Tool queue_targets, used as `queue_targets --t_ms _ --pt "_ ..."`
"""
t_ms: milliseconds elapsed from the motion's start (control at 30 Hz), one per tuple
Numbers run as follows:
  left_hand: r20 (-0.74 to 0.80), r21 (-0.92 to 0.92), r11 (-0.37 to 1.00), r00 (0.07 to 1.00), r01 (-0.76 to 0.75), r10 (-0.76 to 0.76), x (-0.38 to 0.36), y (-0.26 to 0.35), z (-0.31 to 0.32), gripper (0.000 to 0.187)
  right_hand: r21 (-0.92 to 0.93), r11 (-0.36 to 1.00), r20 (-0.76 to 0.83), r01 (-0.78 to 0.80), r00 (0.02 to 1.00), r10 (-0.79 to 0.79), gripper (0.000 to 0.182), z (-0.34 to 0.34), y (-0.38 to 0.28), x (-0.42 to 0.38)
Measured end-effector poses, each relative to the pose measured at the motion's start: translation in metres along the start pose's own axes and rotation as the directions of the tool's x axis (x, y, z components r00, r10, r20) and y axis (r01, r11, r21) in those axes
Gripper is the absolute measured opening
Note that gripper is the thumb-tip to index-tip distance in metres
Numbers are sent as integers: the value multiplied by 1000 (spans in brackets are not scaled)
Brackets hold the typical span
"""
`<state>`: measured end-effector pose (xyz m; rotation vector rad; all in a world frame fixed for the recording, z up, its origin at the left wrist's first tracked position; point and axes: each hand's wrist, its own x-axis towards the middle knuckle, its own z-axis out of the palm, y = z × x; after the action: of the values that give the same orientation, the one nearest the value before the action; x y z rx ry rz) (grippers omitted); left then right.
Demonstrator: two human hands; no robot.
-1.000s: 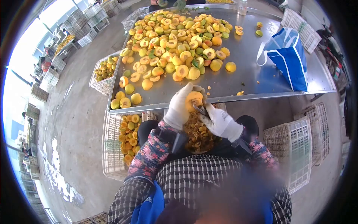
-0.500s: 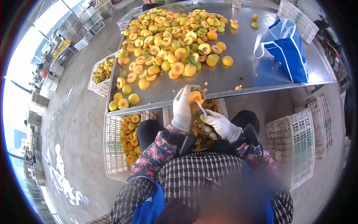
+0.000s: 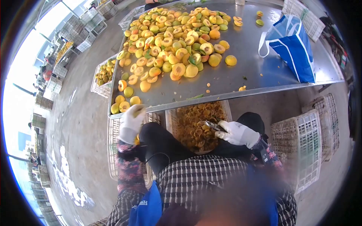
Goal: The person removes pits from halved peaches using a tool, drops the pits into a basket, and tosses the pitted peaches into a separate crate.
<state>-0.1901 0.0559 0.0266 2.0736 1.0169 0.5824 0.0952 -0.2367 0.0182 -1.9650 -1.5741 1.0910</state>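
My right hand (image 3: 237, 132), in a white glove, is closed around a small metal-bladed tool (image 3: 212, 125) that points left over a crate of pits and scraps (image 3: 198, 116) between my knees. My left hand (image 3: 132, 121), also gloved, is above the left crate (image 3: 113, 150), just off the table's front edge. Its fingers are blurred and partly turned away, so a grip on anything cannot be made out. Close to it, several yellow peaches (image 3: 124, 106) lie at the table corner. A big heap of whole and halved peaches (image 3: 169, 45) covers the table's left and middle.
The metal table (image 3: 226, 84) has a raised front rim. On its right stands a blue and white bag (image 3: 292, 52). White plastic crates (image 3: 298, 147) stand right of my knees, and a crate of peaches (image 3: 103, 75) is at the table's left side. More crates and people are far left.
My left hand has moved left and down from the table's front edge to the left crate. The peach held between my hands is gone from there. My right hand has shifted slightly right with the tool.
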Motion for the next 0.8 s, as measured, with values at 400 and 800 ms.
queue_targets --t_ms 400,800 --pt "312 303 728 786 -615 534 136 89 129 54 13 1000 31 -27 999 26 40 6 -10 21" --pt "353 -617 751 936 233 -1 143 97 138 55 161 987 -95 5 995 10 38 8 -6 11"
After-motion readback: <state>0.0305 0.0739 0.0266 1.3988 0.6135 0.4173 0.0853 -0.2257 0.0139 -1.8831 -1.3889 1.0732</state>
